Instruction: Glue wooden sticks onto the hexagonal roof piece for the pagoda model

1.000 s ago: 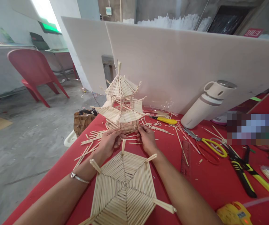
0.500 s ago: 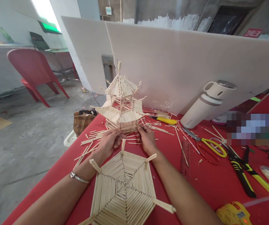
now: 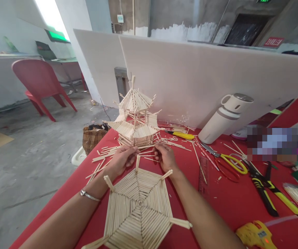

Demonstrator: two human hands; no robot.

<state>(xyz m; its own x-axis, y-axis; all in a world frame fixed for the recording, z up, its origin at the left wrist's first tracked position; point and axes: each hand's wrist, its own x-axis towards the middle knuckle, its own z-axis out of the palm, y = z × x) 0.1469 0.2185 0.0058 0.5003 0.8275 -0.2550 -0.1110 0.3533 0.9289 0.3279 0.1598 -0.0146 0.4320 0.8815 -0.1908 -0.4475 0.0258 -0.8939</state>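
A two-tiered pagoda model [image 3: 134,128] made of thin wooden sticks stands on the red table. Just in front of its base, my left hand [image 3: 124,157] and my right hand [image 3: 164,155] are closed, fingertips pinched. A thin wooden stick [image 3: 146,147] runs between them, one end in each hand. Closer to me, between my forearms, lies a six-sided panel of sticks [image 3: 140,204], with short paired sticks jutting from its corners. The undersides of my fingers are hidden.
Loose sticks [image 3: 104,152] lie around the model. To the right are a yellow cutter [image 3: 181,135], a leaning white bottle [image 3: 224,119], yellow-handled scissors [image 3: 233,162], a ruler [image 3: 204,176], pliers [image 3: 265,193] and a yellow glue gun [image 3: 254,235]. A white board [image 3: 190,76] stands behind.
The camera view has tilted slightly, so the scene sits a little lower. My hands stay at the pagoda's base, and the stick between them shows more clearly.
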